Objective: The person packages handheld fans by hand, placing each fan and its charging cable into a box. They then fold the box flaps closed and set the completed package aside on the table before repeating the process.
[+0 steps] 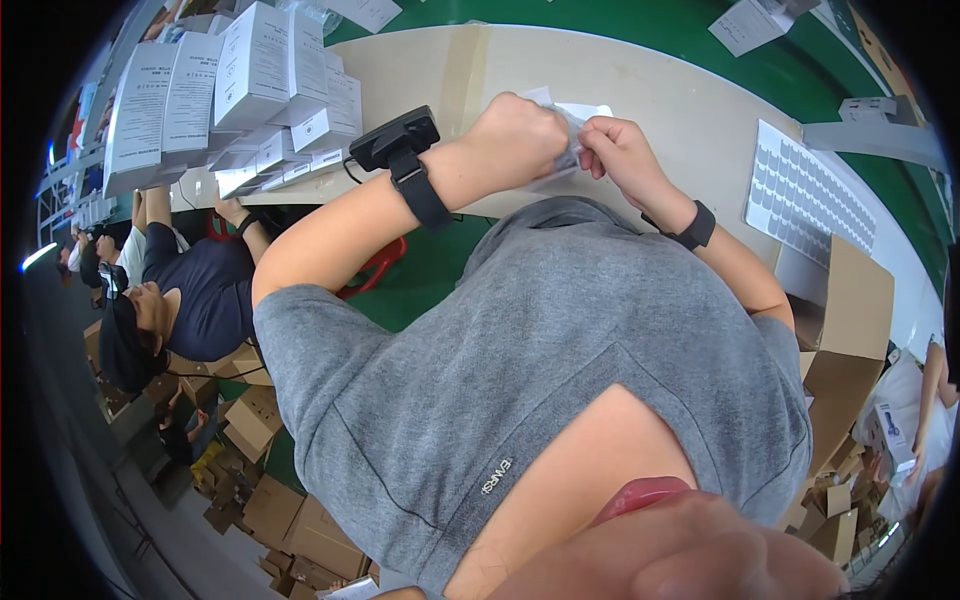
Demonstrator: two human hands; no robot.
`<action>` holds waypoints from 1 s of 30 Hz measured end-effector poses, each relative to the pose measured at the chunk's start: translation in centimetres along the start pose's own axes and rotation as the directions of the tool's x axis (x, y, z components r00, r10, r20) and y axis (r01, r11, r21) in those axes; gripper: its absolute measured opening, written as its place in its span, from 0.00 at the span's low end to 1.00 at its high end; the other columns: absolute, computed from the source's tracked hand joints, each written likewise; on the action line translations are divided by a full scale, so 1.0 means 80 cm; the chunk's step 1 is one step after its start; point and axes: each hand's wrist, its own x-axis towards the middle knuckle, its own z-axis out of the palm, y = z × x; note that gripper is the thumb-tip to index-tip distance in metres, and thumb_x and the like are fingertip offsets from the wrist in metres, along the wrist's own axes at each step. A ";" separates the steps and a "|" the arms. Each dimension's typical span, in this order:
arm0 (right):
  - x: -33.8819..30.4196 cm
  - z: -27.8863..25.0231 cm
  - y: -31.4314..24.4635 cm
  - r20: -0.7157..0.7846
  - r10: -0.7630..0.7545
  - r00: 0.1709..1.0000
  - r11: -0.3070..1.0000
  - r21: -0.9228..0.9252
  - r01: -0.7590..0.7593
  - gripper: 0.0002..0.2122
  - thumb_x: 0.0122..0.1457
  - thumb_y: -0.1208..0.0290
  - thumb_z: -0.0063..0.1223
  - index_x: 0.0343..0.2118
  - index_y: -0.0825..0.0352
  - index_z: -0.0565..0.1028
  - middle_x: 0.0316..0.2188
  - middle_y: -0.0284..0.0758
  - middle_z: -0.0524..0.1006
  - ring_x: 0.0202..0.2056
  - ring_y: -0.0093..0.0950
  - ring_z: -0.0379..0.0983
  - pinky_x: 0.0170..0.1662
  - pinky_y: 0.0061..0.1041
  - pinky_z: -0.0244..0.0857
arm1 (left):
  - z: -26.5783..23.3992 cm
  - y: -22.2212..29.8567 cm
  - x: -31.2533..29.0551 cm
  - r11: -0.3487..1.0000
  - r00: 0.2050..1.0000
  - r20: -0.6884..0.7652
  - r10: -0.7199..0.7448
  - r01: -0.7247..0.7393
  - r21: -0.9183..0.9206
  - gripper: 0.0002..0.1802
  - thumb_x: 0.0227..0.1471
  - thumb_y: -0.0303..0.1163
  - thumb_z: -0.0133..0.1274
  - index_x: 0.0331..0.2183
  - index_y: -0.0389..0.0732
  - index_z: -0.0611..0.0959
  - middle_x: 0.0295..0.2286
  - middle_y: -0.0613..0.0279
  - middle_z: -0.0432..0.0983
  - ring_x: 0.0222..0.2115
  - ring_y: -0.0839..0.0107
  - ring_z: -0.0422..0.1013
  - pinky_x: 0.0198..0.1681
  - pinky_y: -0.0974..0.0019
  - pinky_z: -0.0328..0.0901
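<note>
Far left: a co-worker in a dark shirt sits below the table edge, cardboard cartons on the floor near them.
Boxes: white boxes are stacked on the left end of my table, well apart from my hands.
Left wrist: a black wrist unit sits on a black band just behind my hand.
Left hand: fingers curled shut, pinching the left end of a small clear bag.
Bag: held up between both hands over the near table edge, in front of my chest; something white shows through or behind it.
Right hand: fingertips pressed together on the bag's right end; black band on that wrist too.
Right of hands: a white sheet of small stickers lies flat on the table, apart from the bag; an open carton stands below it.
Progress (judgement): bag is in hand and being worked at its top edge; I cannot tell whether it is being opened or closed, so most of the handling seems left.
Hidden: bag contents blurred; my fingertips cover its edge; my shirt and chin block the lower view.
</note>
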 end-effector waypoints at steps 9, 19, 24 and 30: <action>-0.004 0.015 -0.007 0.003 -0.174 0.985 0.959 -0.226 0.170 0.08 0.54 0.73 0.44 0.20 0.68 0.69 0.15 0.29 0.69 0.17 0.16 0.64 0.21 0.15 0.58 | 0.009 -0.026 -0.027 0.995 0.977 -0.207 -0.052 0.032 -0.098 0.10 0.31 0.33 0.58 0.21 0.40 0.79 0.22 0.61 0.76 0.28 0.66 0.71 0.31 0.65 0.63; -0.005 0.056 -0.133 0.241 -0.671 0.701 0.340 -0.740 0.580 0.04 0.46 0.77 0.48 0.17 0.68 0.68 0.16 0.38 0.68 0.17 0.35 0.65 0.20 0.28 0.58 | -0.015 -0.023 -0.104 0.764 0.624 -0.636 -0.454 -0.095 -0.638 0.23 0.24 0.28 0.63 0.31 0.37 0.79 0.28 0.63 0.75 0.33 0.64 0.66 0.41 0.66 0.59; 0.000 0.076 -0.162 0.359 -0.647 0.673 0.193 -0.777 0.600 0.03 0.43 0.75 0.49 0.19 0.67 0.69 0.18 0.37 0.69 0.20 0.34 0.67 0.23 0.28 0.59 | -0.007 -0.027 -0.117 0.601 0.448 -0.624 -0.640 -0.215 -0.770 0.23 0.23 0.28 0.62 0.31 0.37 0.79 0.29 0.62 0.75 0.33 0.62 0.65 0.41 0.64 0.59; 0.029 0.077 -0.171 0.485 -0.814 0.320 -0.085 -0.645 0.759 0.10 0.42 0.70 0.54 0.27 0.68 0.71 0.29 0.36 0.71 0.34 0.33 0.66 0.36 0.27 0.59 | -0.029 -0.034 -0.100 0.743 0.516 -0.667 -0.537 -0.086 -0.664 0.21 0.25 0.30 0.62 0.31 0.38 0.79 0.29 0.61 0.74 0.37 0.60 0.63 0.42 0.62 0.58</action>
